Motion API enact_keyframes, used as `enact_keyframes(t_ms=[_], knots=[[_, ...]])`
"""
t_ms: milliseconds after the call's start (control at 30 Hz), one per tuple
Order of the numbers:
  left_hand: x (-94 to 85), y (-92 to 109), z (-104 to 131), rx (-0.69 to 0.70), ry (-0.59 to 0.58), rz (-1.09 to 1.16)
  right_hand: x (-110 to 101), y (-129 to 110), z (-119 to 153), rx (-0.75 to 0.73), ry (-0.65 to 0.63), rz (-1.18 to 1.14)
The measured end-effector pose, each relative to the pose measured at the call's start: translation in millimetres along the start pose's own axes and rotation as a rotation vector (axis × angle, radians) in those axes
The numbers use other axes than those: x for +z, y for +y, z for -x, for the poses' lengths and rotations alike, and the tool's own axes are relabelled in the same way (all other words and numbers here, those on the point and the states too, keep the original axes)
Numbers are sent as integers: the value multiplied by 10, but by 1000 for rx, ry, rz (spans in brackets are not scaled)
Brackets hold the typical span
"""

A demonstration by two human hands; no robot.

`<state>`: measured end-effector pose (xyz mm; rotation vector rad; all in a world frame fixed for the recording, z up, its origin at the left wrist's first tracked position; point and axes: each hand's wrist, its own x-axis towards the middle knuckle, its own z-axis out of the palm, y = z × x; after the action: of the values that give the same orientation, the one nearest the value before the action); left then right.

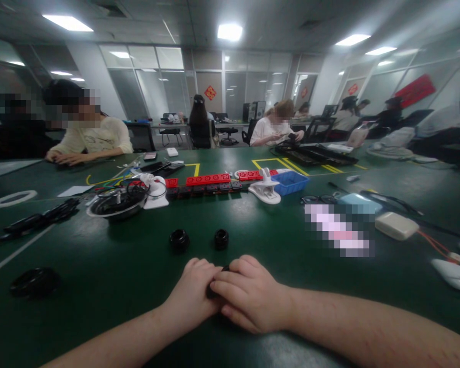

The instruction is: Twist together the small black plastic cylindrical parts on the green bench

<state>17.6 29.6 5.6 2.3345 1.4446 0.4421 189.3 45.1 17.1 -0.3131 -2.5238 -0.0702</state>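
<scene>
My left hand [193, 290] and my right hand [253, 296] meet close to me, over the green table. Both are closed around one small black part [210, 292]. Fingers cover most of it, so its full shape is hidden. Just beyond my hands stand two short black ring-shaped pieces with openings, one to the left [179, 239] and a slightly smaller one to the right [221, 239]. Far to the left of my left hand lies a larger black ring-like piece [35, 282], dark and a little blurred.
Across the table [138, 266] are a metal bowl [117, 210] with black items, a row of red socket pieces [208, 180], a white clip base [266, 189] and a blue bin [291, 182]. Cables and a beige box [396, 226] lie right. Co-workers sit opposite.
</scene>
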Motion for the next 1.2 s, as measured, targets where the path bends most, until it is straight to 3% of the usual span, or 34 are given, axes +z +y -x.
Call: enact_keyframes(t_ms=[167, 367, 700, 1033, 1200], knots=[[-22, 25, 6, 12, 3, 22, 26, 35, 9, 25, 63, -80], [-24, 34, 4, -15, 9, -11, -20, 53, -10, 141, 25, -199], [-11, 44, 32, -27, 41, -73, 23, 40, -19, 243, -47, -61], [0, 94, 114, -27, 98, -175, -162, -84, -76, 285, -140, -30], [25, 109, 144, -47, 122, -173, -141, -125, -76, 281, -139, 20]])
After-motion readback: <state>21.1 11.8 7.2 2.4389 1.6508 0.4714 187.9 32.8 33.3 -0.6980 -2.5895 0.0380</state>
